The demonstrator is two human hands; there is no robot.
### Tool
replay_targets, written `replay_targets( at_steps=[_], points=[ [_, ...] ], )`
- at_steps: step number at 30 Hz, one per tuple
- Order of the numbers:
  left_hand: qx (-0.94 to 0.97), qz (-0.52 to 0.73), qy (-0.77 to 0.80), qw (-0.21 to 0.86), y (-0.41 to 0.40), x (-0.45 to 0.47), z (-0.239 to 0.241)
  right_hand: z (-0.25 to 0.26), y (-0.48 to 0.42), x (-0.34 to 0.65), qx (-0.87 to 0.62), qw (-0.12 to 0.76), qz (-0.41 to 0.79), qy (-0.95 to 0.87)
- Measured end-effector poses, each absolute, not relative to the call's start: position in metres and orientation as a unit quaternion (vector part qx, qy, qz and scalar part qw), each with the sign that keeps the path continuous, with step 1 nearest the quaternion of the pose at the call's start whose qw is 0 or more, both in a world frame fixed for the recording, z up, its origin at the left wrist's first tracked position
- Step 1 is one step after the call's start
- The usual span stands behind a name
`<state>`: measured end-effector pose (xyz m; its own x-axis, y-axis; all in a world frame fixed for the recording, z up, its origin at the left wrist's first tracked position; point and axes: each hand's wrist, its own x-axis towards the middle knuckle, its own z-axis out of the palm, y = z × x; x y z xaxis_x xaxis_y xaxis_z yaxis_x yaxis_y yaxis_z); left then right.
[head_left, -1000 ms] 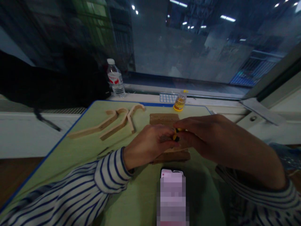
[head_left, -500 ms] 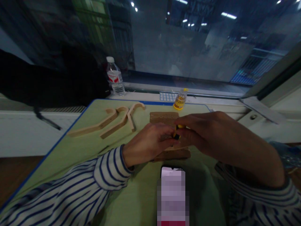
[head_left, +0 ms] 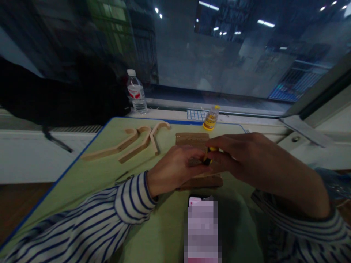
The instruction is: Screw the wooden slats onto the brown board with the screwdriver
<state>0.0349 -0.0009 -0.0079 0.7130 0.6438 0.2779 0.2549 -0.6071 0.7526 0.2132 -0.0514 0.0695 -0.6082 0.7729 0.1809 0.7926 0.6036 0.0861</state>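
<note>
A small yellow-and-black tool, perhaps a short screwdriver handle, stands between my two hands over pieces of brown cardboard. From the right, my right hand pinches its yellow upper part between thumb and fingers. My left hand is closed at its dark lower end, with thumb and index finger against it. The fingers hide most of the tool and whatever lies under it. Close by on the left lie bent, hook-shaped wooden pieces.
The green table has a blue edge. A phone with a blurred screen lies in front of me. A small yellow-capped bottle stands at the back; a water bottle is on the sill. Dark cloth hangs at the left.
Both hands stay at the same spot over the cardboard. The tool looks slightly turned between my fingers, and the whole view has shifted a little.
</note>
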Motion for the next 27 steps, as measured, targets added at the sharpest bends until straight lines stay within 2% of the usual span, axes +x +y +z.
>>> replay_targets(
  at_steps=[9,15,27],
  points=[
    [0.863,0.259,0.260,0.347,-0.0008,0.0346,-0.0077,0.0717,-0.0547,0.2152,-0.408,0.113,-0.068,-0.903],
    [0.866,0.248,0.268,0.343,0.0007,0.0344,-0.0102,0.0717,-0.0553,0.2158,-0.420,0.078,-0.042,-0.903],
    [0.876,0.234,0.253,0.337,-0.0005,0.0329,-0.0047,0.0705,-0.0549,0.2164,-0.435,0.079,-0.065,-0.895]
  ],
)
